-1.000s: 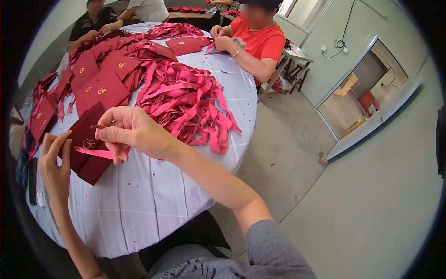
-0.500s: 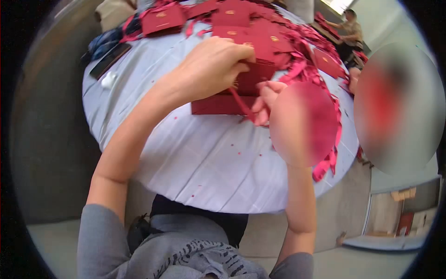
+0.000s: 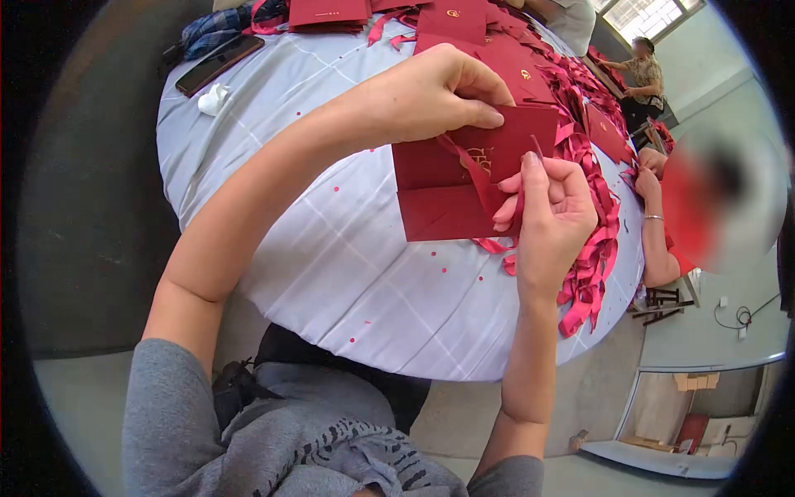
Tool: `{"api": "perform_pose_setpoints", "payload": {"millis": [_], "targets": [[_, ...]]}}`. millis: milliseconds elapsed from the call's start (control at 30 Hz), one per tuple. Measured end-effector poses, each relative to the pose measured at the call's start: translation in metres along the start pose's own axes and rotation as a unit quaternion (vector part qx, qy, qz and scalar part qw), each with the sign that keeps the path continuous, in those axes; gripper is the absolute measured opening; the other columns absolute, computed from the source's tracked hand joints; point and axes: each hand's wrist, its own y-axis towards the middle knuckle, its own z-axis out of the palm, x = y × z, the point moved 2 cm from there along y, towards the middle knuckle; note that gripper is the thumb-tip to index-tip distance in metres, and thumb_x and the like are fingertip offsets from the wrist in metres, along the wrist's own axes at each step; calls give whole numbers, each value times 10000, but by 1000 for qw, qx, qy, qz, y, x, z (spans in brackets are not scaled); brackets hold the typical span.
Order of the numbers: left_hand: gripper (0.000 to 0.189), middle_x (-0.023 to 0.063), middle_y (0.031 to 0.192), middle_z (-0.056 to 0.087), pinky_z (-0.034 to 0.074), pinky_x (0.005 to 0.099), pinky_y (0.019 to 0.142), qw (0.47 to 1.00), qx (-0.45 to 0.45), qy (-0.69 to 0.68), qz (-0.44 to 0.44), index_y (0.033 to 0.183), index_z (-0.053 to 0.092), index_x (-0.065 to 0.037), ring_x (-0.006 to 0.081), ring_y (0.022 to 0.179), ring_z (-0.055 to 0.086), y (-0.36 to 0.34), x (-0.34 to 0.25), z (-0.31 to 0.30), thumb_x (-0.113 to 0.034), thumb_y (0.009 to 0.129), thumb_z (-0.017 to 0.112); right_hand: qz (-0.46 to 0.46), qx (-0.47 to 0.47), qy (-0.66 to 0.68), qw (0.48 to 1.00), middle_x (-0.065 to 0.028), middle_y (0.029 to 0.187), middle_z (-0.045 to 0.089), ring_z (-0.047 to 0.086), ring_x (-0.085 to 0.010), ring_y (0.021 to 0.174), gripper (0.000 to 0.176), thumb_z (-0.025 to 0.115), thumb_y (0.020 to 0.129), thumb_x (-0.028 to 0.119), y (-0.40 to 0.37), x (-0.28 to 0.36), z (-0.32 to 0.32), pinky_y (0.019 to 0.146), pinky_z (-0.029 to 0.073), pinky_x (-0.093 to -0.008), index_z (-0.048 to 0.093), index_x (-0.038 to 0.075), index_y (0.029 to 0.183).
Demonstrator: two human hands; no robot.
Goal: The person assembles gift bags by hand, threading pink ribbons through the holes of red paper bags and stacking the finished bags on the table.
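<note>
A dark red paper bag (image 3: 431, 214) with a gold logo lies folded flat in front of me, at the edge of the stack. My left hand (image 3: 460, 95) grips its top edge between thumb and fingers. A red ribbon (image 3: 474, 170) hangs in a loop across the bag's front. Over the bag's right side, my right hand (image 3: 551, 203) is closed, thumb against fingers, on a part of that ribbon. A short ribbon end sticks up above the right thumb. My palm hides part of the bag's right edge.
More red bags (image 3: 451, 21) are stacked at the back of the white-clothed round table (image 3: 331, 282). Loose pink-red ribbons (image 3: 592, 273) lie heaped along the right. A phone (image 3: 219, 65) and crumpled white tissue (image 3: 214, 99) are at left. A co-worker's hand (image 3: 650, 182) is at the right edge.
Both hands have shifted right in view, the left thumb now on the bag's top edge. My right hand has turned and come up beside the logo with the ribbon. The camera view has moved too.
</note>
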Motion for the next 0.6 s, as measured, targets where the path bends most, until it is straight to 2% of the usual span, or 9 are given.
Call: {"api": "perform_pose_setpoints", "payload": {"millis": [67, 233, 333, 533, 600], "targets": [[225, 22, 916, 658, 485, 223, 789, 998, 9, -49, -33, 1042, 628, 64, 56, 840, 582, 0, 2, 2, -68, 860, 612, -22, -14, -27, 999, -70, 667, 605, 514, -55, 449, 121, 563, 923, 95, 0, 0, 0, 394, 407, -188, 518, 2, 860], [244, 26, 942, 659, 487, 222, 803, 995, 19, -89, -51, 1078, 617, 64, 60, 859, 592, -1, 3, 8, -55, 865, 600, -49, -43, -73, 995, -10, 614, 545, 477, -21, 474, 133, 583, 908, 69, -2, 2, 4, 395, 353, -176, 515, 11, 809], [258, 34, 963, 660, 488, 221, 808, 994, 19, -100, -51, 1098, 609, 65, 65, 869, 596, -1, 3, 10, -54, 869, 596, -84, -57, -134, 986, 28, 585, 480, 405, -14, 521, 176, 603, 885, 56, -1, -4, 0, 453, 320, -196, 506, 12, 744], [263, 50, 982, 661, 488, 236, 823, 995, 16, -92, -34, 1109, 603, 68, 78, 886, 596, -2, 3, 13, -53, 877, 588, -129, -59, -208, 968, -27, 571, 460, 409, -66, 536, 180, 607, 870, 70, 0, -2, -2, 492, 371, -254, 510, 2, 734], [264, 53, 980, 661, 487, 242, 826, 996, 17, -83, -30, 1111, 602, 68, 81, 890, 595, -2, 0, 13, -52, 877, 588, -163, -53, -248, 954, -78, 579, 510, 468, -127, 506, 174, 601, 877, 90, 0, -2, -1, 491, 397, -301, 522, 5, 748]]}}
